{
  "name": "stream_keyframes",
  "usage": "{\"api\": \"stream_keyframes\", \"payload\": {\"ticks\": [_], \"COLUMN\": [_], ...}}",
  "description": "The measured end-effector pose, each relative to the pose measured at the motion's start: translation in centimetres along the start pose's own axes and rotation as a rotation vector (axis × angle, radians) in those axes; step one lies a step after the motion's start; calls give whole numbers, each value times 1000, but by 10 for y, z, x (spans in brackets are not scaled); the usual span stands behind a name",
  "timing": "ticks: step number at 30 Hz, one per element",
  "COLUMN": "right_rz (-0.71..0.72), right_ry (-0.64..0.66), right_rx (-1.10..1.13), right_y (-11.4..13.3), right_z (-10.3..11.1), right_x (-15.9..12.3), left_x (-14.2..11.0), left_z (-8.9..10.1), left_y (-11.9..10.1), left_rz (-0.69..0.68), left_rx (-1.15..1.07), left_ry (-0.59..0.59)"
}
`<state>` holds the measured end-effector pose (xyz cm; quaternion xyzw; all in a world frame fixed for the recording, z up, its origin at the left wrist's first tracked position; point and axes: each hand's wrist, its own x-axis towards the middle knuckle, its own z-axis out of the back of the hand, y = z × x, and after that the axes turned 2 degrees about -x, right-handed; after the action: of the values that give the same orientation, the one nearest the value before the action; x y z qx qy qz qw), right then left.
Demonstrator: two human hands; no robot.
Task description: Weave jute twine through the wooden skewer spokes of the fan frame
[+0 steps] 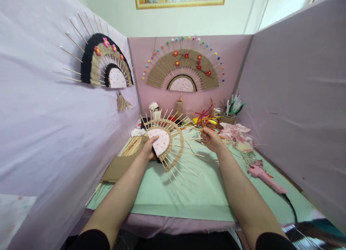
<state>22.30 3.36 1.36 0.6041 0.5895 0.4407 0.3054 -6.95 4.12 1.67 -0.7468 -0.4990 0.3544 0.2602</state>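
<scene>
My left hand point(149, 148) grips a partly woven fan point(177, 146) by its white half-round base with pink dots, thumb on top. Thin wooden sticks spread out from the base like rays. Tan twine is woven across them in an inner band and a separate outer band. The fan is tilted, its sticks pointing up and to the right above the table. To the right of the fan, my right hand point(212, 139) is closed in a pinch near the stick tips. What lies between those fingertips is too small to make out.
A pink glue gun point(266, 178) lies at the right. Brown cardboard point(116, 169) and loose sticks point(132, 149) are at the left. Coloured pipe cleaners point(207, 116) and a tool pot point(229, 119) stand behind. Finished fans point(182, 68) hang on the partitions.
</scene>
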Motion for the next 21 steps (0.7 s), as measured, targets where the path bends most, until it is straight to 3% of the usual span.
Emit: {"api": "stream_keyframes", "payload": {"ticks": [10,16,21], "right_rz": [-33,-26,-19], "right_ry": [66,97,110], "right_rx": [-128,-54,-81], "right_y": [-4,-2,-7], "right_z": [-6,-8,-13], "right_x": [-5,-7,-6], "left_x": [5,2,4], "left_z": [3,1,2], "left_y": [2,2,4], "left_rz": [-129,-76,-139], "left_rx": [-75,-62,-84], "left_ry": [-7,21,9]}}
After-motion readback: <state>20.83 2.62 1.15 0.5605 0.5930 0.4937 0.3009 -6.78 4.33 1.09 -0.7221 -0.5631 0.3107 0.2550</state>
